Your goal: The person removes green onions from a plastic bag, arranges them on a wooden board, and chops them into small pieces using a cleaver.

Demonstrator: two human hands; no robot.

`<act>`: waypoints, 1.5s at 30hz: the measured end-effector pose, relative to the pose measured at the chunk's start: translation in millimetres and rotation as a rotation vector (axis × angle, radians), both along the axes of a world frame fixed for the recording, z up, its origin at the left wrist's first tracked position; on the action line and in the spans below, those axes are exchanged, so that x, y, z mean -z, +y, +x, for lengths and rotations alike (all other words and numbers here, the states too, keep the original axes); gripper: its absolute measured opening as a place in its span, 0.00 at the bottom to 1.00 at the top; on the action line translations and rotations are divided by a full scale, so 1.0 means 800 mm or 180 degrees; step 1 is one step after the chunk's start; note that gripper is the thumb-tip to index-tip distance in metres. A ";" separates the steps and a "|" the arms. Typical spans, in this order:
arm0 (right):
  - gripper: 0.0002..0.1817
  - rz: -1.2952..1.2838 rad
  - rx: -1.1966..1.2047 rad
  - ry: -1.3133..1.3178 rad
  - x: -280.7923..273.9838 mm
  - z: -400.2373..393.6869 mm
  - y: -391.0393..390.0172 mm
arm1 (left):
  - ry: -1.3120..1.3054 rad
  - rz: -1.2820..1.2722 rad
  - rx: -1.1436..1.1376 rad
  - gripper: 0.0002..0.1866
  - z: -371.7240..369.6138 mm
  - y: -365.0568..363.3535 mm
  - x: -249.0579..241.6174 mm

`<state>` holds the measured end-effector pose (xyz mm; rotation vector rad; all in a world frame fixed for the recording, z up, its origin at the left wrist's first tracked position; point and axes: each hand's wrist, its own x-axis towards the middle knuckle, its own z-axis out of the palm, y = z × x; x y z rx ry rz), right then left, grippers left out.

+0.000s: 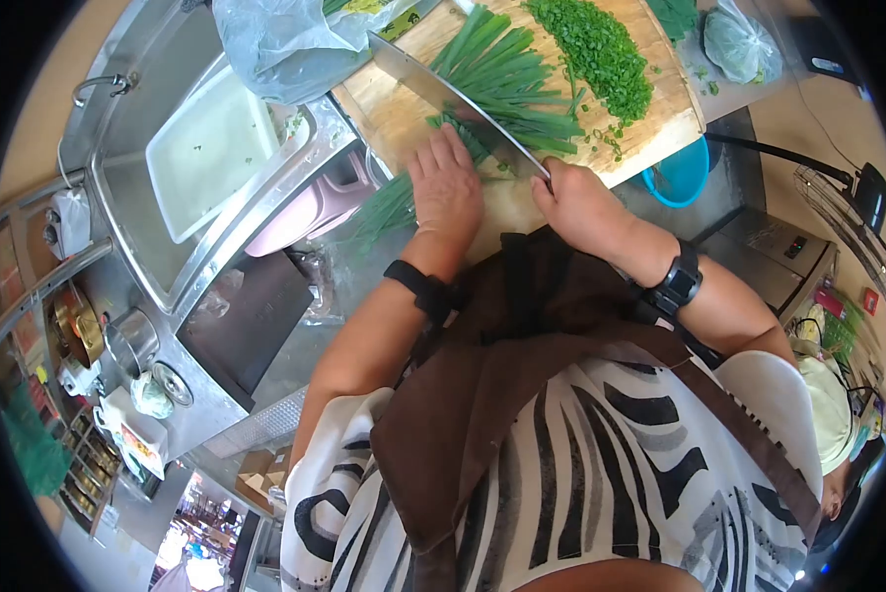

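Observation:
My left hand (445, 187) rests over a bunch of scallions (389, 209), its fingers closed around the stalks. The green ends reach out to the lower left, past the board's edge. In my right hand (586, 202) is the handle of a large knife (448, 104), its long blade slanting to the upper left just beyond my left fingertips. Behind the blade, cut lengths of scallion (512, 84) lie on the wooden cutting board (389, 113). A heap of finely chopped scallion (601, 59) sits at the board's right side.
A plastic bag (290, 49) lies left of the board, beside a sink holding a white tub (211, 153). Below the board are a blue basin (682, 176) and a pink basin (315, 209). A bagged green vegetable (739, 44) stands at the upper right. Another person (830, 405) is at the right.

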<state>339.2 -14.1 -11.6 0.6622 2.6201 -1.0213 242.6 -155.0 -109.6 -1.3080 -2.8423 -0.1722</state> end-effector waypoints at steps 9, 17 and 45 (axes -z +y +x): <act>0.16 -0.0283 0.0023 0.0198 0.021 0.014 0.033 | -0.1000 0.0678 0.0076 0.25 -0.023 -0.010 -0.024; 0.18 -0.1350 0.0283 0.0682 0.020 0.045 0.076 | -0.1621 0.1909 -0.0520 0.29 -0.082 -0.019 -0.098; 0.24 0.1533 0.1048 -0.0268 0.017 0.066 0.244 | -0.1597 0.0443 0.0263 0.44 -0.148 0.161 -0.087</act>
